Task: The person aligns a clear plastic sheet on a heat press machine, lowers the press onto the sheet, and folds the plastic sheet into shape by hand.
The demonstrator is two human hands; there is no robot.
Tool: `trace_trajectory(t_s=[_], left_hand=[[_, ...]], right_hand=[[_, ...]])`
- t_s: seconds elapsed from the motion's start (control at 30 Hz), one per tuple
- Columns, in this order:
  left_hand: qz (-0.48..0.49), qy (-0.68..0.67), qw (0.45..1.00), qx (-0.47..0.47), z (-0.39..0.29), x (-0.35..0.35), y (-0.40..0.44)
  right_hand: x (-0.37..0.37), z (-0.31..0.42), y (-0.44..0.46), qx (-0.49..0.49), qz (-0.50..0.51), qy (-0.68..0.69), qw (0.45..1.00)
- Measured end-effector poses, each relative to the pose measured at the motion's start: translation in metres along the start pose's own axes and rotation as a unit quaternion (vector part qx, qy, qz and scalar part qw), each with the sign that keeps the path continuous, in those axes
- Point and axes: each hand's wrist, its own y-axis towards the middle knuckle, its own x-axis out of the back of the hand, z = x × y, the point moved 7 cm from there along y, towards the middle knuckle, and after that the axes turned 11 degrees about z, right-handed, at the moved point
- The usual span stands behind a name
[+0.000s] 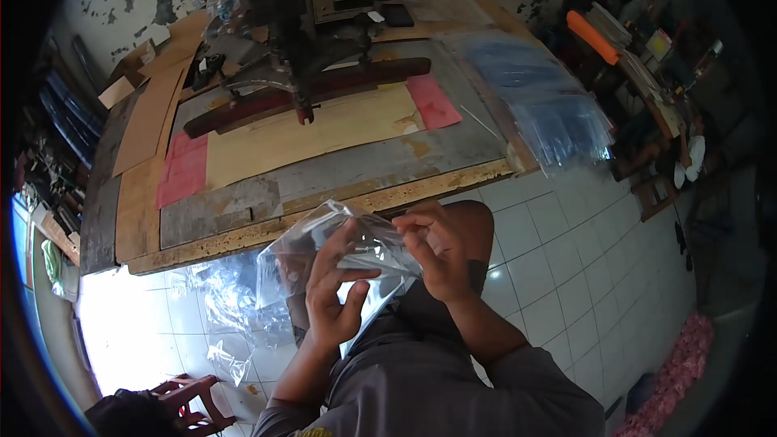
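Note:
A clear plastic sheet or bag (376,247), creased and shiny, is raised over my lap in front of the table edge. My right hand (439,252) pinches its right side, fingers bent toward the thumb. On the other side, my left hand (333,295) has its fingers stretched upward against the plastic, with the thumb apart from them. Whether those fingers are inside the film or behind it, I cannot tell. Part of the plastic hangs down between my hands over my lap.
Ahead, a press with a long dark bar (307,95) stands over a yellow sheet (316,136) on the worktable (227,218). Stacked clear plastic (534,97) lies at the table's right. Loose plastic (243,299) is on the floor at left, near a red stool (194,403). People sit at far right.

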Motion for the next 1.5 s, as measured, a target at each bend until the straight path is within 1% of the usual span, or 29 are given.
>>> trace_trajectory(t_s=[0.07, 0.17, 0.27, 0.37, 0.47, 0.5, 0.6, 0.63, 0.73, 0.87, 0.93, 0.97, 1.07, 1.17, 1.27, 1.3, 1.33, 1.37, 1.4, 1.47, 1.5], left_hand=[[0.004, 0.001, 1.0, -0.005, -0.006, 0.005, -0.003], [0.031, 0.044, 0.999, -0.011, -0.017, 0.014, 0.0], [0.056, 0.082, 0.995, -0.023, -0.018, 0.023, 0.0], [0.064, 0.115, 0.991, -0.029, -0.026, 0.037, 0.002], [0.134, 0.204, 0.969, -0.032, -0.029, 0.049, 0.002], [0.106, 0.217, 0.97, -0.026, -0.039, 0.053, 0.009], [0.147, 0.141, 0.979, 0.005, -0.022, 0.067, 0.005], [0.095, 0.082, 0.992, -0.002, -0.021, 0.069, 0.005], [0.029, 0.075, 0.996, -0.034, -0.026, 0.07, 0.005], [-0.059, 0.138, 0.985, -0.08, -0.032, 0.065, -0.002], [-0.098, 0.179, 0.973, -0.109, -0.032, 0.062, -0.007], [-0.107, 0.207, 0.964, -0.129, -0.034, 0.059, -0.007], [-0.108, 0.316, 0.933, -0.131, -0.038, 0.059, -0.013], [-0.256, 0.393, 0.862, -0.191, -0.047, 0.057, -0.022], [-0.263, 0.425, 0.839, -0.214, -0.044, 0.052, -0.017], [-0.155, 0.399, 0.883, -0.191, -0.041, 0.051, -0.012], [-0.1, 0.36, 0.905, -0.202, -0.041, 0.047, -0.002], [-0.096, 0.309, 0.916, -0.236, -0.044, 0.043, 0.011], [-0.088, 0.304, 0.911, -0.263, -0.043, 0.039, 0.015], [-0.062, 0.311, 0.909, -0.271, -0.045, 0.03, 0.024], [-0.06, 0.316, 0.903, -0.284, -0.046, 0.027, 0.027]], right_hand=[[0.005, 0.024, 0.012, 0.044, -0.011, -0.166, 0.985], [-0.002, 0.008, 0.012, 0.005, 0.073, -0.104, 0.992], [0.0, -0.002, 0.005, -0.038, 0.114, -0.055, 0.991], [0.01, -0.001, 0.005, -0.046, 0.113, -0.051, 0.991], [0.02, 0.005, 0.005, -0.028, 0.136, -0.061, 0.988], [0.021, 0.007, 0.004, -0.042, 0.15, -0.064, 0.986], [0.018, 0.009, 0.001, -0.076, 0.187, -0.053, 0.978], [0.015, 0.008, -0.001, -0.083, 0.193, -0.037, 0.977], [0.007, 0.005, -0.007, -0.1, 0.2, -0.017, 0.974], [0.002, 0.001, -0.006, -0.093, 0.199, -0.035, 0.975], [0.0, 0.001, -0.006, -0.1, 0.217, -0.051, 0.97], [-0.001, 0.001, -0.006, -0.104, 0.226, -0.059, 0.967], [0.0, 0.001, -0.005, -0.107, 0.244, -0.095, 0.959], [0.0, 0.005, -0.004, -0.191, 0.24, -0.07, 0.949], [0.001, 0.026, 0.008, -0.074, 0.163, -0.132, 0.975], [0.001, 0.037, 0.012, -0.012, 0.141, -0.172, 0.975], [0.002, 0.048, 0.018, 0.05, 0.119, -0.207, 0.97], [0.0, 0.06, 0.023, 0.112, 0.098, -0.237, 0.96], [-0.007, 0.065, 0.026, 0.13, 0.122, -0.238, 0.955], [-0.021, 0.079, 0.033, 0.169, 0.17, -0.235, 0.942], [-0.026, 0.084, 0.037, 0.171, 0.172, -0.264, 0.933]])
